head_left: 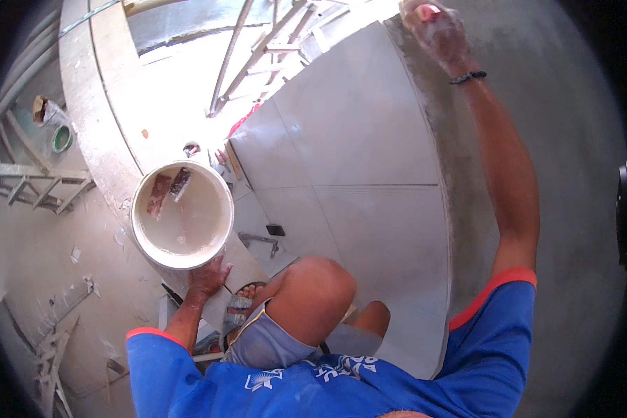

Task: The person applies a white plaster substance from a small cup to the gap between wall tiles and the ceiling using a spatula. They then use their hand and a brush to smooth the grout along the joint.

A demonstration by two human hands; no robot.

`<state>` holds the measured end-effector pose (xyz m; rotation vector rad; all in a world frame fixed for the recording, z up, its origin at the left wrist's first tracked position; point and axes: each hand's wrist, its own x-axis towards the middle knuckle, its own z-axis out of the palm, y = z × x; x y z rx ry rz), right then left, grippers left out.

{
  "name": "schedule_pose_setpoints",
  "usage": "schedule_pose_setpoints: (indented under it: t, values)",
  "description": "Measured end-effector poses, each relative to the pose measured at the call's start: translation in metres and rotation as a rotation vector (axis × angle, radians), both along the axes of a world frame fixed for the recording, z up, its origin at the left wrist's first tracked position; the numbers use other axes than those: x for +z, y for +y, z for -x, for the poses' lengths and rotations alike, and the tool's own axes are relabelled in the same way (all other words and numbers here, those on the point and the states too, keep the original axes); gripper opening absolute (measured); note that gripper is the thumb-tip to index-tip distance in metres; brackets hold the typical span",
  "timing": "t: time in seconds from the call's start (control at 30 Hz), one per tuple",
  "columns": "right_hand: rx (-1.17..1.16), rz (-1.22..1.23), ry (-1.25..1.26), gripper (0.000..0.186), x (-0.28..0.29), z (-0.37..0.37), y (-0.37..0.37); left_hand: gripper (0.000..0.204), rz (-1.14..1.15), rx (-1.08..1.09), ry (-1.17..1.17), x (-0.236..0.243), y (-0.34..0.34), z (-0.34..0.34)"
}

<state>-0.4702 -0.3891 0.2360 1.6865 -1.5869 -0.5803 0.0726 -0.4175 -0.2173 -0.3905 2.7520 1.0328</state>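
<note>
My right hand [439,35] is raised at the far right against the grey wall, above the tiles' upper edge. Its fingers are closed and smeared white; a bit of something reddish shows among them, too small to name. Fingers apart, my left hand [209,277] rests on the plank just below a white bucket [182,263], with nothing seen in it. Cloudy whitish water [195,223] stands in the bucket. A reddish-brown strip [158,196] and a dark strip with white smears [180,183] lean inside against its far wall.
Large pale tiles [369,118] cover the lower wall beside my knee. Long planks [94,139] carry the bucket and my sandalled foot [240,303]. At left, far below, are a wooden trestle [38,187] and a green-rimmed pail [62,139]. Metal scaffold bars [261,52] stand ahead.
</note>
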Motion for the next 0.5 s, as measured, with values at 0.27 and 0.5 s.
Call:
schedule_pose_setpoints:
  t: [0.27,0.5]
  values:
    - [-0.412,0.039,-0.602,0.022,0.001,-0.122,0.195,0.055,-0.112,0.002,-0.163,0.035,-0.009,0.016]
    - [-0.721,0.202,-0.666,0.027,0.021,-0.289,0.397,0.057,0.181,-0.090,0.026,0.029,0.005,0.018]
